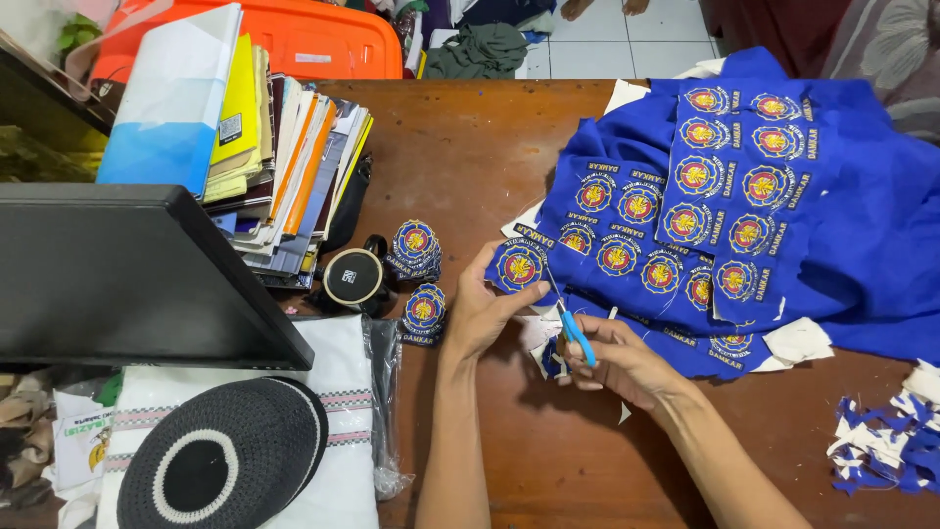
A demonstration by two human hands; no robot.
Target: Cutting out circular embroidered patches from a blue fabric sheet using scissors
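**Trimming a round badge off the blue sheet**

We're over the wooden table (470,147), and our left hand (480,313) has its fingers pinched on a round embroidered patch (518,266), holding it up just at the near-left corner of the blue badge cloth (862,255). Our right hand (617,362) is closed through the blue handles of the small scissors (573,328), the blades pointing up toward the patch's lower edge. The two hands sit close together, not touching.

The patch looks light and fairly stiff where it's stitched, floppy at its fabric fringe, so we judge the firm embroidered face the place to grip, fingers kept clear of the rim the blades follow. The cloth itself is soft and will drag if tugged.

Room? Left of the cloth stand two stacks of cut patches (419,279) beside a dark cup (354,279), fairly near our left wrist. Right of our scissor hand, offcut scraps (886,441) litter the table's corner. The bare wood below the cloth, between our forearms, is the open ground.
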